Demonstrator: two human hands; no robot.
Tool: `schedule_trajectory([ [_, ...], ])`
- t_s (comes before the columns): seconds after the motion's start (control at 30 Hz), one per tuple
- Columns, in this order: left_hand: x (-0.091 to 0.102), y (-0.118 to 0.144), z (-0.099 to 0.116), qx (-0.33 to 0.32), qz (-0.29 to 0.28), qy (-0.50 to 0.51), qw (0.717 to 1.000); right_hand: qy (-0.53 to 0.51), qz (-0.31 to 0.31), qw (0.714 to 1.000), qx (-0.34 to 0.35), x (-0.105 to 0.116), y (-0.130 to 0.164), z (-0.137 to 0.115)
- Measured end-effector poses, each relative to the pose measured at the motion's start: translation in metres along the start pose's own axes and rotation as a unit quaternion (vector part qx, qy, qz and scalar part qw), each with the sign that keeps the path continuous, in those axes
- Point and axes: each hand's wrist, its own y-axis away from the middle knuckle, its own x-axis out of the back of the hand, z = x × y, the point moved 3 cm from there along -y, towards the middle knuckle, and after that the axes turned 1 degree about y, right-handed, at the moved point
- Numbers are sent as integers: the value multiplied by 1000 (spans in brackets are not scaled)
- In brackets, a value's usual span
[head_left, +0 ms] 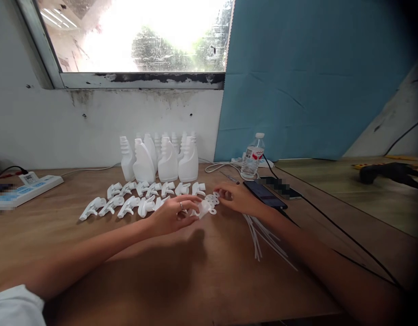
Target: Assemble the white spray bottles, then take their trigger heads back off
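Note:
My left hand (176, 212), with a ring on one finger, curls its thumb and fingers around a whitish trigger spray head (204, 208). The fingers hide part of that piece. Just right of it lies a small heap of flat white washers (213, 199). Bent fingers of my right hand (233, 197) reach into the heap from the right and pinch at a washer on its edge. More white trigger spray heads (129, 206) lie in two rows to the left and behind my left hand. Thin white tubes (258, 233) are spread beneath my right forearm.
White spray bottles (168, 160) without heads stand along the wall. A water bottle (252, 156), a phone (265, 194) and a second dark device (281, 188) are at the right, with black cables nearby. A power strip (32, 192) sits at the far left.

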Motion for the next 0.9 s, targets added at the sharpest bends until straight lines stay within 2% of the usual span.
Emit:
schedule_trajectory([
  [0.07,1,18,6,32,19,62,997,-50,6,999,-13,4,0,-14],
  [0.17,-1,39,11,43,7,105,994,-145,-8,989,-26,6,3,-38],
  [0.37,-2,49,10,82,-32,120,989,-255,-75,962,67,-7,10,-77],
  [0.63,-5,51,12,57,-55,102,992,-197,-94,962,162,-19,19,-95],
  [0.9,-6,56,9,110,-64,119,985,-199,-92,963,156,-22,18,-97],
])
